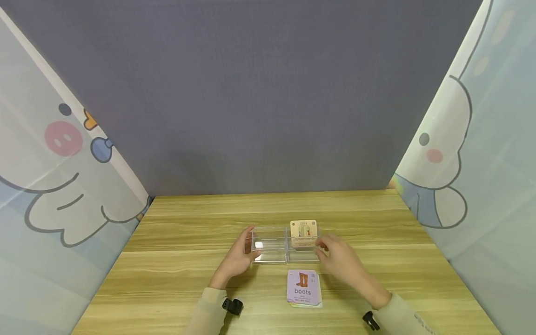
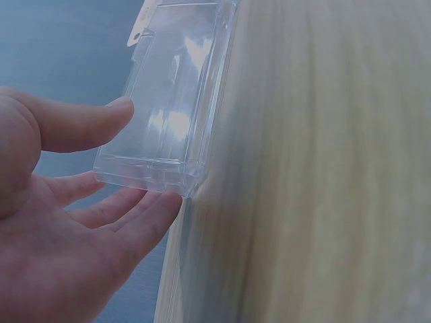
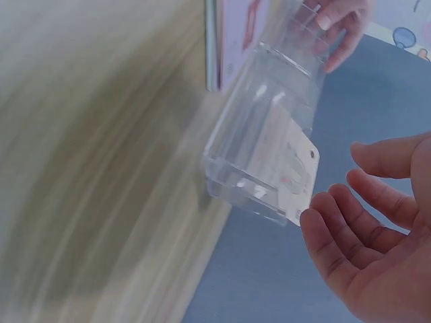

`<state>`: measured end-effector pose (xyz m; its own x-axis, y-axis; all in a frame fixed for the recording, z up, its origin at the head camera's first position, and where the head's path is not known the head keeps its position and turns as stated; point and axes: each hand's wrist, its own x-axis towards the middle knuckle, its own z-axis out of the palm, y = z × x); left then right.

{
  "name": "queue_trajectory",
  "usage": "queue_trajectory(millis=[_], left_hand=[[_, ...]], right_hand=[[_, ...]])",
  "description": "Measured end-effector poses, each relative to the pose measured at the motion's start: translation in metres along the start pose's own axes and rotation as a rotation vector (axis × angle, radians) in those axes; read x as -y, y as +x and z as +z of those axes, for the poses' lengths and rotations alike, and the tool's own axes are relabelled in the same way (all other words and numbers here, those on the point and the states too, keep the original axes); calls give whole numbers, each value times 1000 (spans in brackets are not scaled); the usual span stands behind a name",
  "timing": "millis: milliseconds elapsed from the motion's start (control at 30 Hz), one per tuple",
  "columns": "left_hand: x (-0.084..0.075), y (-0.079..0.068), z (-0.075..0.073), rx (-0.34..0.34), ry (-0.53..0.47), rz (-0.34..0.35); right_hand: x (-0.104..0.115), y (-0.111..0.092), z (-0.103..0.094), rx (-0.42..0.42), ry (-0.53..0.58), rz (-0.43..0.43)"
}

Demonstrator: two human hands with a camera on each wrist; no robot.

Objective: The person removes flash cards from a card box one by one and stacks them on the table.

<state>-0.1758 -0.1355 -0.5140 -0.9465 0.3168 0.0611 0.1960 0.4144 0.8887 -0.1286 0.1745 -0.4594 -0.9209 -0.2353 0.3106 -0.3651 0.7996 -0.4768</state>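
A clear plastic box (image 1: 269, 257) with two side-by-side compartments sits on the table. My left hand (image 1: 237, 257) holds its left end; in the left wrist view the thumb lies along the upper edge and fingertips (image 2: 168, 202) meet the end wall. A cream picture card (image 1: 304, 229) stands in the right compartment, its top rising above the back. My right hand (image 1: 336, 255) is beside the right end, fingers loosely bent and nothing between them; in the right wrist view its fingertips are near the card's corner.
A stack of cards (image 1: 303, 287), topped by a purple "boots" card, lies in front of the box's right half. Behind the wooden table (image 1: 176, 260) rises a dark grey panel (image 1: 268, 102). Cartoon-printed curtains (image 1: 37, 218) flank both sides.
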Motion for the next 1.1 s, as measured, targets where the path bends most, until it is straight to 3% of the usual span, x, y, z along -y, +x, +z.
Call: queue_trajectory(millis=[433, 667, 1100], left_hand=[[1, -1, 1, 8, 3, 7], [0, 1, -1, 7, -5, -10], [2, 1, 0, 3, -6, 1]], right_hand=[[6, 10, -5, -30, 27, 44], [7, 17, -4, -81, 50, 36], [0, 33, -3, -101, 129, 44]])
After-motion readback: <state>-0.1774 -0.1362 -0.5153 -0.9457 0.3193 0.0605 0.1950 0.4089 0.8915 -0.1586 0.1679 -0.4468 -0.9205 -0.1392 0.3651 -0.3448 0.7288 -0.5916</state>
